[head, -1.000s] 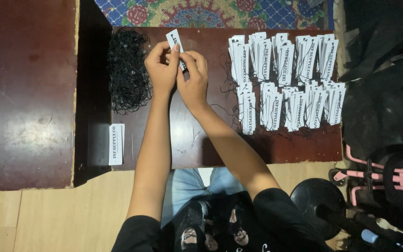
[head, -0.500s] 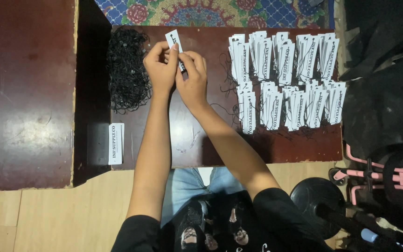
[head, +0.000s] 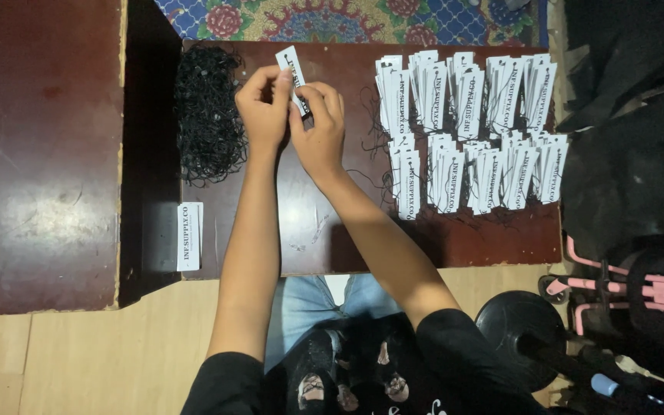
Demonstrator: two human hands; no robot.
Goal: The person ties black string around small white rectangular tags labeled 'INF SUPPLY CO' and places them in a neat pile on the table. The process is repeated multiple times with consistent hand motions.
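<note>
Both my hands meet over the far part of a dark red-brown low table (head: 324, 230). My left hand (head: 264, 107) and my right hand (head: 320, 131) pinch one white paper tag (head: 291, 68) with black print, which sticks up tilted between the fingers. A thin black string seems to be at the fingertips, but it is too small to tell. A heap of black strings (head: 207, 115) lies just left of my left hand. To the right, several bundles of strung white tags (head: 470, 131) lie in two rows.
A small stack of white tags (head: 189, 236) lies at the table's near left edge. A larger dark red table (head: 40, 154) stands at the left. Black fabric (head: 632, 138) and a pink-trimmed black bag (head: 639, 300) sit at the right. A patterned rug (head: 347, 19) lies beyond the table.
My hands have stayed in the same place; the fingers have shifted slightly on the tag. Nothing else has moved.
</note>
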